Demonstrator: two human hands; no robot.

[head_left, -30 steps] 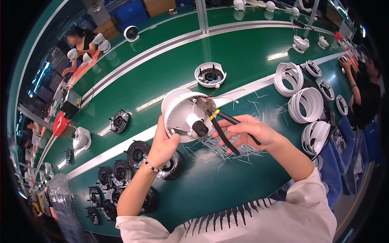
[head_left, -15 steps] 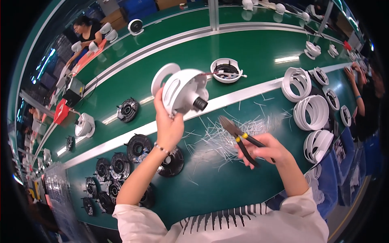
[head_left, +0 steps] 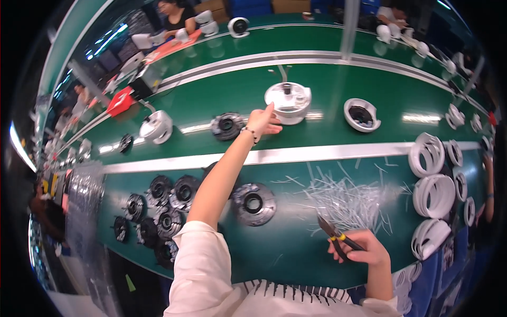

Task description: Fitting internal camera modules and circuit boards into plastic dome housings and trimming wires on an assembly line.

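White round housing (head_left: pixel 288 102): being rested on the far green belt (head_left: pixel 211 108), touched at its near edge by the left hand (head_left: pixel 261 122), fingers spread. Yellow-handled pliers (head_left: pixel 334 236): being gripped in the closed right hand (head_left: pixel 364 250), beside the white offcuts (head_left: pixel 346 199).

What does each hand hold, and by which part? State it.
Right hand: black cutting pliers, gripped by the yellow-trimmed handles. Left hand: nothing, fingers open beside the round white plastic housing.

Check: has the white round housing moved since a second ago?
Yes. The white housing went from the near side of the silver strip to the far side; the left hand touches it.
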